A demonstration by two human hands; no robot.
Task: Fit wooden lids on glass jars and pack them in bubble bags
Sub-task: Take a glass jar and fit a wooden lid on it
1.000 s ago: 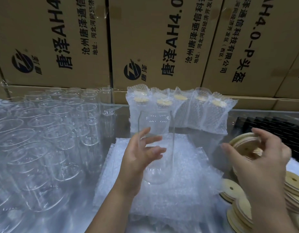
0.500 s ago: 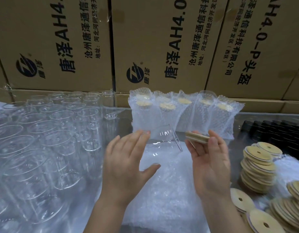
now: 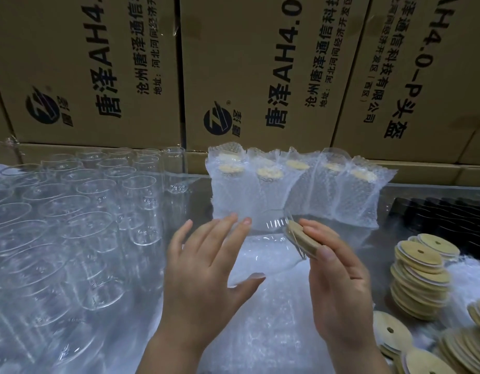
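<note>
Many empty glass jars [image 3: 98,206] stand upright and close together on the left of the table, mouths up.

Just right of them, the left hand [image 3: 203,271] holds one glass jar [image 3: 263,238] above the table. Its fingers lie over the top of the jar's wall and the thumb curls beneath. This jar is tipped well over. Its long axis runs from low near the left palm up to the right, and its open mouth points right towards the other hand.

A wooden lid [image 3: 301,238] sits at that mouth, seen almost edge-on and tilted to match the rim. Whether it is fully seated cannot be told. The right hand [image 3: 338,287] pinches the lid between thumb and curled fingertips.

A pile of flat bubble bags [image 3: 260,333] lies under both hands. A row of packed jars [image 3: 295,190] stands upright behind them in bubble bags, with pale lids showing through.

Further right are stacked wooden lids [image 3: 419,276], each with a small hole, and more spread loosely at the lower edge. Dark ridged items [image 3: 444,214] lie behind these; what they are is unclear. Printed cardboard boxes [image 3: 260,63] fill the background.
</note>
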